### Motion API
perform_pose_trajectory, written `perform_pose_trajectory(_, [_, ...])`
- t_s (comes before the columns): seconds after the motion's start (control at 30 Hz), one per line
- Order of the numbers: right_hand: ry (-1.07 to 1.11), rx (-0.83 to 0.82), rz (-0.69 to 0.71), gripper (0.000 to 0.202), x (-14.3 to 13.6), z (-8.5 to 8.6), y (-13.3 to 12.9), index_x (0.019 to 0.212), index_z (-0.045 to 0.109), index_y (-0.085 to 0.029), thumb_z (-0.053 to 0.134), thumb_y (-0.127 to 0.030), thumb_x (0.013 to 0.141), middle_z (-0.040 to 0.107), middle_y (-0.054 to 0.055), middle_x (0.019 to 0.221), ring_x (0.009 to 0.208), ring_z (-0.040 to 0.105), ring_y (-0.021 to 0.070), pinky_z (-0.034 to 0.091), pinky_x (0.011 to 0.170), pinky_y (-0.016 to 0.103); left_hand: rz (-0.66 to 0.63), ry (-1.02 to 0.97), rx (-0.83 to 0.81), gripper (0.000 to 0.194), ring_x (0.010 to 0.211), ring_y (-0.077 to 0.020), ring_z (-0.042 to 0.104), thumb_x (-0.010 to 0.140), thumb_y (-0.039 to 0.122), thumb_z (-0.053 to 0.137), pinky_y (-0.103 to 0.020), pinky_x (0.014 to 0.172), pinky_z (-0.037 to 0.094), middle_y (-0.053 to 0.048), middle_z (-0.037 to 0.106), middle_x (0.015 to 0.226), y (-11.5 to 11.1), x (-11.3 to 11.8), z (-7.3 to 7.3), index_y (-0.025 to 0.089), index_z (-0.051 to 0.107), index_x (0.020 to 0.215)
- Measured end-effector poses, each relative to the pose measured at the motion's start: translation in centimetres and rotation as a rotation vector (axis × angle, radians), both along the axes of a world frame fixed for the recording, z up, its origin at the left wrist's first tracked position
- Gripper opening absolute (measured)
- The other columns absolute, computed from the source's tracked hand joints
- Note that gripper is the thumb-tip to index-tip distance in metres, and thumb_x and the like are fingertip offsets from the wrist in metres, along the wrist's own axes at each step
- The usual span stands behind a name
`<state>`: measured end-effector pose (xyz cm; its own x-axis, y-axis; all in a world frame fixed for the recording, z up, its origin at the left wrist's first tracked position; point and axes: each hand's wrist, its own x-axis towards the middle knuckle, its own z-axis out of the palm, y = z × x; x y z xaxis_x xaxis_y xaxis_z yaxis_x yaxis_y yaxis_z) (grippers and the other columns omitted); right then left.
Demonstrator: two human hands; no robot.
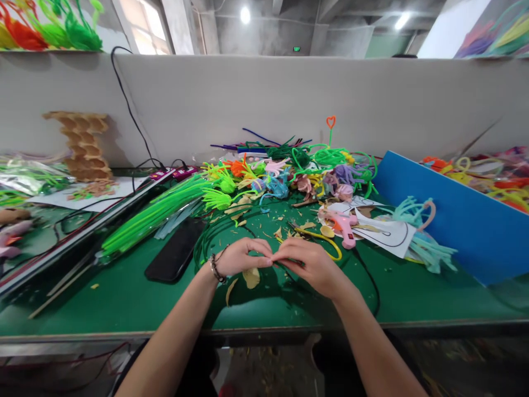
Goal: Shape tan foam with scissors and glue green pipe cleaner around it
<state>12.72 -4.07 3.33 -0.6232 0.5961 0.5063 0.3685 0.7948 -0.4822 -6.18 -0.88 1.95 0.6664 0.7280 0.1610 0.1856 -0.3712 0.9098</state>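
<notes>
My left hand (239, 258), with a beaded bracelet at its wrist, is closed in a pinch above the front of the green table (173, 309). My right hand (309, 263) pinches too, and the fingertips of both meet. Whatever lies between them is too small or hidden to make out. Under the hands are pale yellow scraps (251, 278). Just beyond the right hand lie yellow-handled scissors (318, 234) and a pink glue gun (345, 223) with its black cord. Dark green thin strands (202, 237) curve beside my left hand.
Left of my hands lie a black phone (176, 251) and a bundle of bright green pipe cleaners (152, 212). A heap of colourful pipe-cleaner pieces (276, 182) fills the back middle. At right stand a blue board (450, 215), paper cutouts (388, 231) and a mint pipe-cleaner piece (432, 248).
</notes>
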Motion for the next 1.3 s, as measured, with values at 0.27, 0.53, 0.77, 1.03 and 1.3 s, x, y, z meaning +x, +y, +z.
perform_pose_trajectory(0.27, [0.009,0.017,0.029,0.016,-0.1,0.1,0.2,0.086,0.064,-0.018,0.048,-0.014,0.083,0.059,0.004,0.078,0.072,0.055,0.0103,0.044,0.064,0.021,0.033,-0.038,-0.007,0.031,0.063,-0.0114,0.053,0.068,0.044,0.063,-0.023,0.065,0.043,-0.002,0.059,0.066,-0.6,-0.1,-0.2,0.014,0.065,0.061])
perform_pose_trajectory(0.53, [-0.004,0.0,0.005,0.013,-0.2,0.6,0.0,0.088,0.064,-0.018,0.052,-0.018,0.082,0.06,0.003,0.079,0.073,0.054,0.0111,0.044,0.066,0.023,0.093,-0.038,0.028,0.03,0.06,-0.0111,0.051,0.067,0.043,0.064,-0.022,0.06,0.042,-0.003,0.06,0.064,-0.9,-0.1,0.1,0.014,0.066,0.061])
perform_pose_trajectory(0.77, [0.004,0.023,-0.018,0.013,-0.5,0.4,0.0,0.088,0.063,-0.018,0.051,-0.017,0.082,0.058,0.003,0.076,0.071,0.053,0.0112,0.043,0.064,0.023,0.185,-0.031,0.069,0.034,0.062,-0.0123,0.052,0.067,0.046,0.062,-0.023,0.06,0.041,-0.004,0.062,0.065,-1.2,-0.2,-0.5,0.013,0.067,0.062])
perform_pose_trajectory(1.03, [-0.06,0.036,-0.042,0.014,-0.1,0.5,-0.5,0.089,0.063,-0.018,0.05,-0.018,0.083,0.055,0.002,0.075,0.068,0.051,0.0106,0.041,0.06,0.021,0.228,-0.014,0.124,0.037,0.062,-0.0129,0.053,0.071,0.049,0.058,-0.024,0.06,0.042,-0.004,0.063,0.064,-1.8,0.1,-0.7,0.013,0.067,0.064])
perform_pose_trajectory(1.3, [-0.016,0.073,-0.044,0.014,-0.3,0.2,-0.2,0.084,0.062,-0.017,0.048,-0.021,0.085,0.055,0.001,0.071,0.065,0.05,0.0104,0.039,0.057,0.021,0.241,-0.003,0.247,0.032,0.06,-0.0122,0.055,0.075,0.042,0.057,-0.022,0.058,0.044,-0.004,0.063,0.064,-2.0,0.1,-0.5,0.014,0.067,0.063])
